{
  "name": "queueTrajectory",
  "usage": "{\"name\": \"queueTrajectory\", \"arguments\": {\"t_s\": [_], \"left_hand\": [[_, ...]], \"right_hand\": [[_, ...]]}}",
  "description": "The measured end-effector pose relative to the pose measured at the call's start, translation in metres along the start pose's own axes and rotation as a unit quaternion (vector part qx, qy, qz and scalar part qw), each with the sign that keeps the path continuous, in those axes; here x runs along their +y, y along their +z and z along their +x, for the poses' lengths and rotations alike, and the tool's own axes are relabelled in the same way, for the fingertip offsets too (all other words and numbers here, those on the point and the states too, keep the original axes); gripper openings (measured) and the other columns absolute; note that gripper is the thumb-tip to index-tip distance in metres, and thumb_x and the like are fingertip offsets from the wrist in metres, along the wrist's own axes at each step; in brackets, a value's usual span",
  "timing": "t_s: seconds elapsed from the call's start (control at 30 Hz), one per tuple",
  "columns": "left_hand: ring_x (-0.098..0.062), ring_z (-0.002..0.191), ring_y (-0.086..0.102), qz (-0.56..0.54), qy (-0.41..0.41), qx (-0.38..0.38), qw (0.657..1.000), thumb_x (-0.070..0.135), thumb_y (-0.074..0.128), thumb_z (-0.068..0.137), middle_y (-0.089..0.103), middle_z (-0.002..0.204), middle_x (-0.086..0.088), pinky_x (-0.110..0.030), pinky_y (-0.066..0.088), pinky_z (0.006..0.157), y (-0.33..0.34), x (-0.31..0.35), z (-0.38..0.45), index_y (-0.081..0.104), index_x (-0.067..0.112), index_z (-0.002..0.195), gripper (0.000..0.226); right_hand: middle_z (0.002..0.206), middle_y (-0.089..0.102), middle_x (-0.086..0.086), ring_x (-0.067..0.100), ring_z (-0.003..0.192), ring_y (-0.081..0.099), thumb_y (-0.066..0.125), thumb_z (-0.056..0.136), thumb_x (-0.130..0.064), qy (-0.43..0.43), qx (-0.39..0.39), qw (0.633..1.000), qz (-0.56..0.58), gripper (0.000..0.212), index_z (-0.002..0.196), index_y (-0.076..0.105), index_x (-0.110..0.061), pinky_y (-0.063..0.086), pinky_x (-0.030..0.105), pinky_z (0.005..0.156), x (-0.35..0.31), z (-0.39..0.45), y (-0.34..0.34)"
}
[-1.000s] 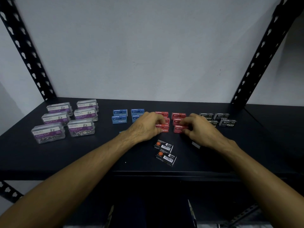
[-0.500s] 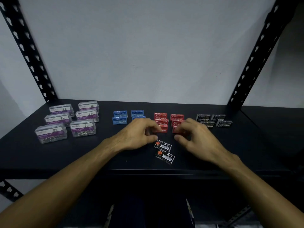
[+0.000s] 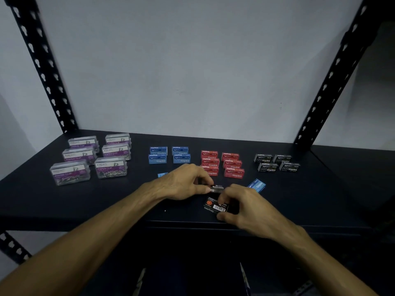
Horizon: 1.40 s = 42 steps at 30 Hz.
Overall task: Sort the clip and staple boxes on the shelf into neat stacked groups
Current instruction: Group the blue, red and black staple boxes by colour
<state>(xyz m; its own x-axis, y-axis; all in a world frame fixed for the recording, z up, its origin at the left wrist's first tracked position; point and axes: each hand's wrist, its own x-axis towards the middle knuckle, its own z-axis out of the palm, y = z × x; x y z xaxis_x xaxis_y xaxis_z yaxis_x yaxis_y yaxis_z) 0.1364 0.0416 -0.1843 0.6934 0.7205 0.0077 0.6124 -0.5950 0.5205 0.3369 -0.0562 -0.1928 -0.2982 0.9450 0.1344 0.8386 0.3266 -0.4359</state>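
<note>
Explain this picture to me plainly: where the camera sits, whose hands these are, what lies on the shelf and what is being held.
There is no machine here. A person wears a camera on the head, looking down at their own bare hands over a black metal shelf. On it, from left to right, lie clear paper clip boxes, blue staple boxes, red staple boxes and black staple boxes. One loose blue staple box lies near the right hand. The left hand pinches a small black staple box; the right hand grips another, barcode side up.
</note>
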Motion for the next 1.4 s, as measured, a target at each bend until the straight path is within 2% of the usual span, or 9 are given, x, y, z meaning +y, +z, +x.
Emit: {"name": "queueTrajectory", "arguments": {"t_s": [0.13, 0.33, 0.53, 0.67, 0.83, 0.9, 1.0, 1.17, 1.4], "left_hand": [[-0.003, 0.098, 0.058, 0.000, -0.006, 0.015, 1.000, 0.030, 0.056, 0.098, 0.066, 0.111, 0.008, -0.022, 0.047, 0.087, -0.002, 0.000, 0.002, 0.069, 0.020, 0.117, 0.025], [0.002, 0.091, 0.051, 0.006, -0.002, 0.058, 0.998, 0.025, 0.052, 0.100, 0.057, 0.102, 0.016, -0.017, 0.040, 0.084, 0.002, -0.001, 0.005, 0.067, 0.020, 0.120, 0.026], [0.005, 0.088, 0.054, 0.003, -0.001, 0.052, 0.999, 0.027, 0.054, 0.099, 0.066, 0.109, 0.011, -0.011, 0.038, 0.073, 0.001, -0.003, 0.005, 0.068, 0.022, 0.118, 0.024], [0.005, 0.090, 0.053, 0.004, -0.006, 0.050, 0.999, 0.027, 0.055, 0.098, 0.064, 0.112, 0.011, -0.010, 0.038, 0.075, 0.000, -0.002, 0.005, 0.066, 0.021, 0.121, 0.026], [0.006, 0.085, 0.054, -0.002, 0.000, 0.055, 0.998, 0.028, 0.060, 0.096, 0.060, 0.101, 0.014, -0.010, 0.040, 0.074, -0.001, 0.001, 0.006, 0.066, 0.022, 0.119, 0.025], [0.004, 0.084, 0.057, -0.006, 0.001, 0.056, 0.998, 0.029, 0.064, 0.093, 0.060, 0.099, 0.015, -0.011, 0.042, 0.074, 0.000, 0.003, 0.006, 0.067, 0.022, 0.119, 0.026], [0.005, 0.077, 0.056, 0.000, 0.006, 0.052, 0.999, 0.028, 0.068, 0.090, 0.059, 0.098, 0.017, -0.009, 0.040, 0.069, 0.001, 0.006, 0.008, 0.068, 0.024, 0.118, 0.028], [0.009, 0.070, 0.050, 0.028, 0.010, 0.032, 0.999, 0.023, 0.067, 0.091, 0.057, 0.088, 0.018, -0.009, 0.033, 0.061, 0.000, 0.012, 0.009, 0.070, 0.024, 0.109, 0.018], [0.004, 0.074, 0.051, 0.034, -0.004, 0.023, 0.999, 0.024, 0.066, 0.091, 0.059, 0.089, 0.017, -0.015, 0.036, 0.065, -0.004, 0.006, 0.001, 0.070, 0.023, 0.106, 0.015]], "right_hand": [[0.093, 0.062, -0.013, 0.002, 0.083, 0.057, 0.076, 0.079, -0.040, 0.012, -0.009, 1.000, 0.011, 0.020, 0.092, 0.064, -0.030, 0.048, 0.020, 0.072, 0.005, -0.002, -0.005], [0.093, 0.065, -0.014, 0.002, 0.085, 0.061, 0.066, 0.089, -0.040, 0.030, -0.005, 0.999, 0.040, 0.014, 0.093, 0.071, -0.028, 0.051, 0.027, 0.075, 0.010, 0.000, -0.010], [0.099, 0.065, -0.011, 0.001, 0.090, 0.059, 0.054, 0.098, -0.032, 0.051, 0.003, 0.998, 0.037, 0.020, 0.102, 0.072, -0.025, 0.049, 0.028, 0.083, 0.013, 0.003, -0.011], [0.101, 0.065, -0.015, -0.002, 0.092, 0.059, 0.055, 0.098, -0.032, 0.058, 0.009, 0.998, 0.039, 0.019, 0.104, 0.072, -0.026, 0.048, 0.023, 0.083, 0.013, 0.002, -0.013], [0.098, 0.067, -0.015, -0.003, 0.088, 0.058, 0.058, 0.097, -0.033, 0.058, 0.019, 0.997, 0.044, 0.015, 0.105, 0.070, -0.029, 0.047, 0.017, 0.075, 0.008, 0.001, -0.018], [0.094, 0.067, -0.012, -0.001, 0.084, 0.059, 0.061, 0.094, -0.036, 0.050, 0.023, 0.998, 0.037, 0.013, 0.103, 0.069, -0.030, 0.048, 0.019, 0.072, 0.006, 0.001, -0.018], [0.096, 0.064, -0.010, 0.003, 0.084, 0.058, 0.067, 0.088, -0.040, 0.037, 0.018, 0.999, 0.002, 0.019, 0.103, 0.068, -0.029, 0.049, 0.024, 0.075, 0.004, 0.004, -0.014], [0.098, 0.062, -0.009, 0.005, 0.087, 0.056, 0.066, 0.089, -0.036, 0.025, 0.016, 0.999, -0.037, 0.015, 0.101, 0.067, -0.026, 0.048, 0.027, 0.079, 0.003, 0.010, -0.005], [0.097, 0.062, -0.010, 0.005, 0.087, 0.056, 0.065, 0.090, -0.031, 0.024, 0.019, 0.999, -0.040, 0.013, 0.102, 0.067, -0.024, 0.047, 0.025, 0.079, 0.004, 0.011, -0.002]]}}
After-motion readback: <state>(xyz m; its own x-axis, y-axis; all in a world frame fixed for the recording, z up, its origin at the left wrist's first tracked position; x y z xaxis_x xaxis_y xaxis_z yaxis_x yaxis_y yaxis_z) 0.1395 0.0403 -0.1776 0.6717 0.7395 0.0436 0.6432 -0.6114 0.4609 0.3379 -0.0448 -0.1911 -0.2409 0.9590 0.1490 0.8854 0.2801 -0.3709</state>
